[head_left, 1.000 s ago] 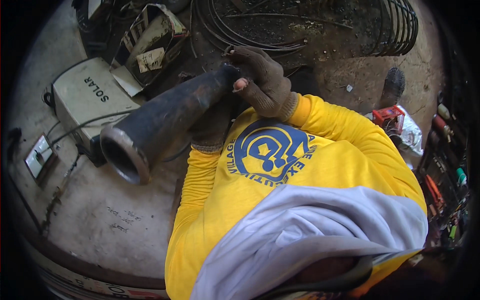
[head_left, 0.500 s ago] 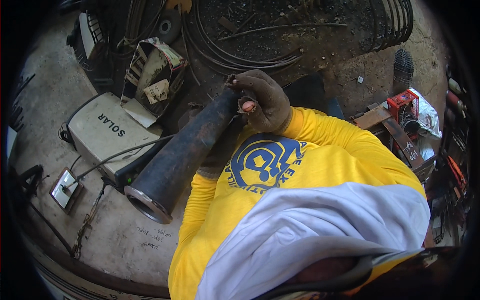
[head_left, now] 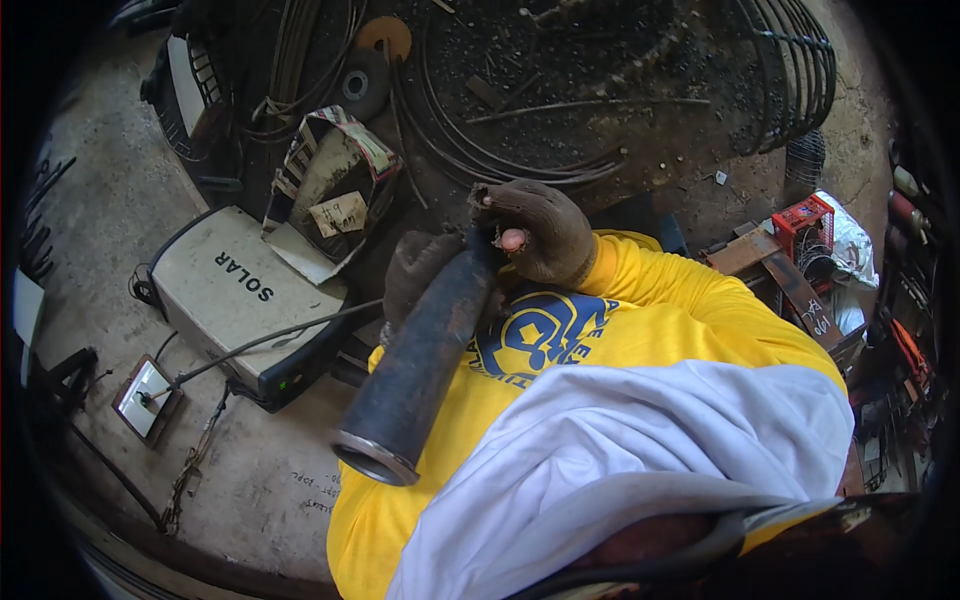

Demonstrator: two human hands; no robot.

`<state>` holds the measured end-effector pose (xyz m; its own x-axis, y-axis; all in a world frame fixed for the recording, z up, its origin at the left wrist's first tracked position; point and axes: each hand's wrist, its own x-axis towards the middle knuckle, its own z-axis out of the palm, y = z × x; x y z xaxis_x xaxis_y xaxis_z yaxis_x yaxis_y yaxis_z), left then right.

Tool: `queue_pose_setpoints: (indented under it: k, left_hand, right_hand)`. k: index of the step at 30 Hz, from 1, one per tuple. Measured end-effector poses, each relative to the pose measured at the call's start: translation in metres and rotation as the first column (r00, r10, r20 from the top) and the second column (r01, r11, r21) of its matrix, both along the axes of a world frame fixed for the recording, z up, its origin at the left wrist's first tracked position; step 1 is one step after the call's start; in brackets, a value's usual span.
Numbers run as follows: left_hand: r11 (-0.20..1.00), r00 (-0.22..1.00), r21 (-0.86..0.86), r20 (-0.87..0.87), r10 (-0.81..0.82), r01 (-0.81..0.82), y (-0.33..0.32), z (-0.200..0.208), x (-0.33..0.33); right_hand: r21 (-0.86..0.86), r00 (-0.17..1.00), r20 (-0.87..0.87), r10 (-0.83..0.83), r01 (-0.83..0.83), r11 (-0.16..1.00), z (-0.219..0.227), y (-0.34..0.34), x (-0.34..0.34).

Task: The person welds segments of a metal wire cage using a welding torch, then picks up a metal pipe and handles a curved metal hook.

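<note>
Slanting across my front is a dark steel pipe [head_left: 418, 360], with a bare shiny rim round its open near end. Its far end is narrower and partly covered by my right hand [head_left: 545, 238]. That hand wears a worn brown knit glove, with bare fingertips poking through, and its fingers curl closed around the pipe's top. On the pipe's left side my left hand [head_left: 415, 268], gloved in the same brown, is closed against the pipe. Part of the left fingers is hidden behind it. The pipe is held off the floor, close to my yellow shirt [head_left: 640, 330].
A beige and black electrical unit [head_left: 230, 285] sits on the floor at left, beside a torn carton [head_left: 330, 190]. A cable ends at a small mirror-like plate [head_left: 145, 400]. Coiled rods [head_left: 520, 178] lie ahead. Metal pieces and a red crate [head_left: 803, 222] are at right.
The pipe's open near end has swung right and toward me, so the pipe stands steeper. My left hand has come into fuller view beside it. The whole view has shifted slightly.
</note>
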<state>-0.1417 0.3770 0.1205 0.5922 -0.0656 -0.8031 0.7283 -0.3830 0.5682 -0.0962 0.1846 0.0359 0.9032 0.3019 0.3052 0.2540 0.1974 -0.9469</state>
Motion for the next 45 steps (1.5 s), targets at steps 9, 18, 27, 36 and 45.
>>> queue_pose_setpoints:
  k: [9,18,27,36,45]
  left_hand:
    - [0.908,0.45,0.352,0.789,-0.419,0.228,0.011,-0.017,0.007]
    - [0.88,0.523,0.35,0.709,-0.473,0.322,0.002,-0.004,0.002]
    - [0.963,0.625,0.26,0.742,-0.243,0.066,-0.022,0.017,-0.011]
    - [0.79,0.553,0.325,0.833,0.021,-0.52,-0.084,-0.082,-0.112]
    - [0.693,0.563,0.456,0.822,-0.087,-0.558,-0.101,-0.096,-0.084]
  right_hand:
    - [-0.068,0.962,-0.21,0.172,-0.19,0.979,0.019,0.022,0.037]
    - [0.017,0.87,-0.374,0.322,-0.341,0.94,0.023,0.024,0.041]
    - [-0.002,0.91,-0.332,0.248,-0.263,0.965,0.018,0.028,0.038]
    - [0.125,0.912,-0.304,0.275,-0.248,0.961,-0.004,0.037,0.034]
    - [0.015,0.907,-0.185,0.378,-0.382,0.924,0.03,0.033,0.041]
